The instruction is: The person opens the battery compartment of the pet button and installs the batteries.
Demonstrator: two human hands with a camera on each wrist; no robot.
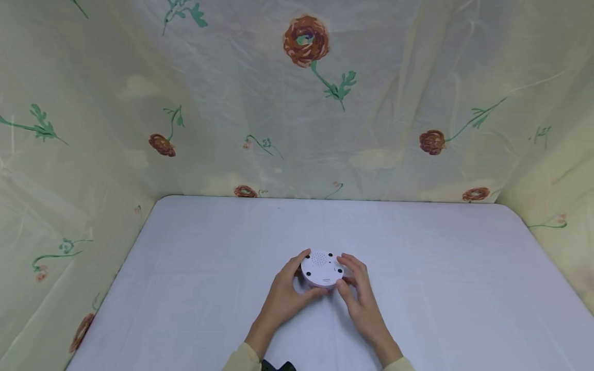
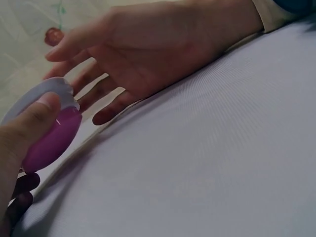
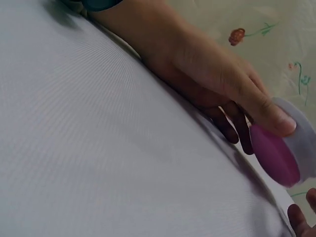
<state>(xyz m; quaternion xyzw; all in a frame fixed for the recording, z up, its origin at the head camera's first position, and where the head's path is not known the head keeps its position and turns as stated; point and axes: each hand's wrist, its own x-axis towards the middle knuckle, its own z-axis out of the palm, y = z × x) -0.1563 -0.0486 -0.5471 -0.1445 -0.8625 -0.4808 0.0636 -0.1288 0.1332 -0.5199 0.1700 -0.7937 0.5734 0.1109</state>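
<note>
A round device is held up in front of me, its white flat face upward. That face has a patch of small holes like a speaker grille and several black feet. Its other side is a glossy pink dome, seen in both wrist views. My left hand grips the device by its rim, thumb at the near edge and fingers at the far left. Beside the right edge is my right hand, fingers spread and relaxed. In the left wrist view, the right hand stands slightly apart from the device.
A white cloth covers the table, which has rounded far corners. Behind and at both sides hangs a pale curtain with printed red flowers and green stems. A dark object, only partly in view, is beside the left sleeve.
</note>
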